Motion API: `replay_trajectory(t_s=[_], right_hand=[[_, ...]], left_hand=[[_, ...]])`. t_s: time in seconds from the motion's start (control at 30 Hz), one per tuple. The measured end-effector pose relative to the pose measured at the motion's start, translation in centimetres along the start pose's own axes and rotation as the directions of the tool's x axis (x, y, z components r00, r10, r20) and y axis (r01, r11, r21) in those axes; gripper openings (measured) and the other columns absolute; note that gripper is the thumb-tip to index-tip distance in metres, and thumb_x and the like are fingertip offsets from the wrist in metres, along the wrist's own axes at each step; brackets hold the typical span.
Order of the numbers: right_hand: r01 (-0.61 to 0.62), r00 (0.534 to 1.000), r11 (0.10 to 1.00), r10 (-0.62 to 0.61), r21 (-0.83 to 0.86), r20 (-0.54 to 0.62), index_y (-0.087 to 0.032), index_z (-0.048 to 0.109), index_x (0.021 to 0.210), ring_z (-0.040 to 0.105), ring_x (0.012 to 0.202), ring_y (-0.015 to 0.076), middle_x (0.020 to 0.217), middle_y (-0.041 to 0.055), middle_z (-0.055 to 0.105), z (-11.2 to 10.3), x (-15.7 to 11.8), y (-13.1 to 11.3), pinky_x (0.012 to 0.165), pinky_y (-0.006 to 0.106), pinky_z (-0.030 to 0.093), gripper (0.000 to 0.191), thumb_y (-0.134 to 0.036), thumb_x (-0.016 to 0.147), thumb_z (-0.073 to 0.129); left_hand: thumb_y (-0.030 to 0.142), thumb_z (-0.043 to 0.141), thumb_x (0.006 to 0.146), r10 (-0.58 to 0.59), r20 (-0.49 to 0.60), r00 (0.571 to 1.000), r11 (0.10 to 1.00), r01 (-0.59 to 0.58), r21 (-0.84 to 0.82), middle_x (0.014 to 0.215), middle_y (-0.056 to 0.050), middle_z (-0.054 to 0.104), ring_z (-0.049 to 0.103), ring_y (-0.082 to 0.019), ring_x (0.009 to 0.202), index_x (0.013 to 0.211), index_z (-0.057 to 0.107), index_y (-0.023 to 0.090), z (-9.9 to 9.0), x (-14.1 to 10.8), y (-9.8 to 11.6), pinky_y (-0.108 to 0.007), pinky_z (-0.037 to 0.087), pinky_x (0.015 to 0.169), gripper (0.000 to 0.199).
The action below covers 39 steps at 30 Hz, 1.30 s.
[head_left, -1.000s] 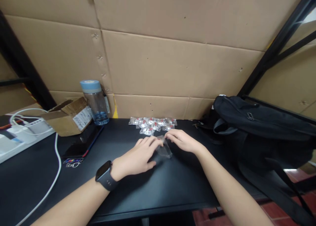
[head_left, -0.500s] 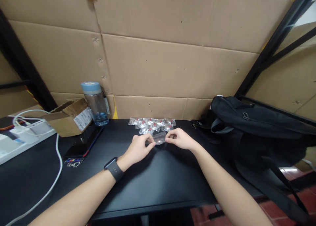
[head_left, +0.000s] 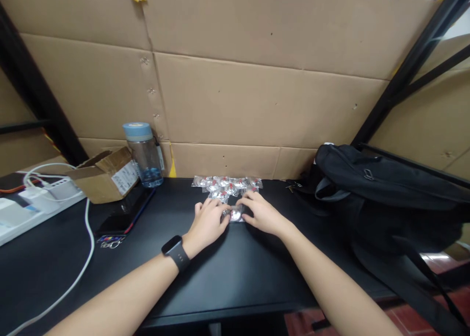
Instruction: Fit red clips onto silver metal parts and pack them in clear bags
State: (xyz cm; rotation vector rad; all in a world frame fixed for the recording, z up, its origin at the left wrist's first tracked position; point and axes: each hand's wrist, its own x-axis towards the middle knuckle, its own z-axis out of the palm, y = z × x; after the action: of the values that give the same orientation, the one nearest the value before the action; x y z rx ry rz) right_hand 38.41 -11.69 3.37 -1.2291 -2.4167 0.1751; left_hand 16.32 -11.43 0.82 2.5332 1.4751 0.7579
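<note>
On the black table (head_left: 235, 272) lies a small clear plastic packet (head_left: 235, 214) with a shiny round silver piece inside. My left hand (head_left: 208, 222) grips its left edge between thumb and fingers, the watch on that wrist. At its right edge, my right hand (head_left: 261, 213) pinches the film with fingers curled. Just beyond the hands, several like packets (head_left: 223, 183) with silver rounds and red marks are laid in rows near the cardboard wall. My fingers hide parts of the nearest ones. What exactly the round pieces are, I cannot tell.
At left stand a water bottle (head_left: 143, 155) with a blue lid, an open cardboard box (head_left: 106, 177), a dark phone (head_left: 127, 213), a keyring (head_left: 110, 241) and a white power strip (head_left: 47, 204) with a cable. A black backpack (head_left: 385, 194) fills the right side. Cardboard (head_left: 235, 101) walls the back.
The packet, earlier held slightly tilted and stretched between both hands, is now down on the table, its silver round facing up. Both hands have come lower and closer around it.
</note>
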Motion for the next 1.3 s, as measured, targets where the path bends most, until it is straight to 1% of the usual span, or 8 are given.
replay_trajectory(t_s=[0.2, 0.33, 0.57, 0.67, 0.77, 0.87, 1.1, 1.3], right_hand=[[0.066, 0.99, 0.998, -0.068, 0.018, 0.121, -0.025, 0.065, 0.123, 0.057, 0.115, 0.0265, 0.121, 0.0072, 0.067, 0.2, 0.1, -0.5, 0.102, 0.042, 0.039, 0.043, -0.014, 0.081, 0.066], [0.014, 0.996, 0.998, -0.019, 0.064, 0.082, -0.025, 0.069, 0.114, 0.063, 0.107, 0.0236, 0.109, 0.0056, 0.074, 0.3, 0.3, -0.7, 0.098, 0.038, 0.04, 0.026, -0.02, 0.09, 0.062], [-0.093, 0.995, 0.959, 0.079, 0.267, 0.063, -0.023, 0.057, 0.129, 0.069, 0.08, 0.0168, 0.091, 0.0036, 0.076, -0.2, 0.2, -0.8, 0.079, 0.027, 0.048, 0.037, -0.018, 0.093, 0.052], [-0.156, 0.983, 0.937, 0.117, 0.314, 0.139, -0.023, 0.048, 0.137, 0.063, 0.062, 0.0134, 0.074, -0.002, 0.072, -0.6, 0.1, -0.9, 0.068, 0.023, 0.047, 0.047, -0.019, 0.091, 0.054], [-0.161, 0.971, 0.927, 0.087, 0.338, 0.223, -0.022, 0.056, 0.128, 0.058, 0.055, 0.0113, 0.063, -0.0049, 0.065, -1.1, 0.0, -0.6, 0.063, 0.022, 0.045, 0.034, -0.021, 0.095, 0.049], [-0.089, 0.973, 0.948, 0.018, 0.306, 0.228, -0.02, 0.068, 0.112, 0.059, 0.063, 0.0122, 0.069, -0.0013, 0.066, -1.5, -0.1, -0.3, 0.069, 0.023, 0.047, 0.028, -0.019, 0.098, 0.044], [0.169, 0.958, 0.969, -0.205, 0.182, 0.202, -0.035, 0.072, 0.117, 0.053, 0.12, 0.021, 0.132, 0.0021, 0.06, -0.9, 0.2, -0.2, 0.108, 0.037, 0.038, 0.044, -0.006, 0.086, 0.062], [0.076, 0.98, 0.99, -0.096, 0.123, 0.174, -0.032, 0.075, 0.112, 0.06, 0.097, 0.0196, 0.105, 0.0042, 0.066, -0.4, 0.2, 0.5, 0.092, 0.033, 0.047, 0.027, -0.032, 0.085, 0.073]], left_hand=[[0.043, 0.054, 0.093, 0.061, 0.034, 0.998, 0.998, -0.061, 0.003, 0.108, -0.006, 0.068, 0.05, -0.029, 0.113, 0.1, 0.073, 0.028, -0.7, -0.2, -0.1, -0.043, 0.029, 0.09, 0.025], [0.038, 0.063, 0.087, 0.099, 0.073, 0.992, 0.995, -0.097, -0.038, 0.108, -0.005, 0.071, 0.053, -0.028, 0.111, 0.103, 0.069, 0.027, -1.0, -0.1, -0.3, -0.043, 0.028, 0.09, 0.021], [0.031, 0.055, 0.093, -0.048, 0.085, 0.995, 0.987, 0.06, -0.146, 0.099, -0.001, 0.073, 0.059, -0.024, 0.106, 0.106, 0.064, 0.028, -0.3, 0.4, -0.9, -0.039, 0.028, 0.088, 0.016], [0.032, 0.057, 0.092, -0.102, 0.091, 0.991, 0.969, 0.119, -0.215, 0.094, 0.001, 0.074, 0.062, -0.022, 0.104, 0.117, 0.056, 0.03, -0.1, 0.5, -0.9, -0.037, 0.029, 0.088, 0.025], [0.029, 0.054, 0.094, -0.1, 0.096, 0.99, 0.971, 0.119, -0.21, 0.094, 0.001, 0.073, 0.061, -0.022, 0.106, 0.118, 0.055, 0.03, -0.1, 0.5, -1.0, -0.037, 0.029, 0.088, 0.024], [0.028, 0.051, 0.095, -0.053, 0.118, 0.992, 0.98, 0.075, -0.183, 0.102, 0.001, 0.073, 0.058, -0.023, 0.109, 0.109, 0.063, 0.032, 0.1, 0.5, -1.3, -0.039, 0.028, 0.089, 0.019], [0.032, 0.056, 0.093, -0.005, 0.078, 0.997, 0.99, 0.016, -0.139, 0.099, -0.001, 0.072, 0.055, -0.024, 0.107, 0.106, 0.066, 0.032, 0.3, 0.7, -1.5, -0.039, 0.028, 0.086, 0.017], [0.028, 0.054, 0.09, -0.062, -0.031, 0.998, 0.995, 0.06, -0.082, 0.102, -0.003, 0.069, 0.054, -0.024, 0.104, 0.107, 0.064, 0.028, -0.9, 0.9, -1.4, -0.038, 0.03, 0.086, 0.02]])
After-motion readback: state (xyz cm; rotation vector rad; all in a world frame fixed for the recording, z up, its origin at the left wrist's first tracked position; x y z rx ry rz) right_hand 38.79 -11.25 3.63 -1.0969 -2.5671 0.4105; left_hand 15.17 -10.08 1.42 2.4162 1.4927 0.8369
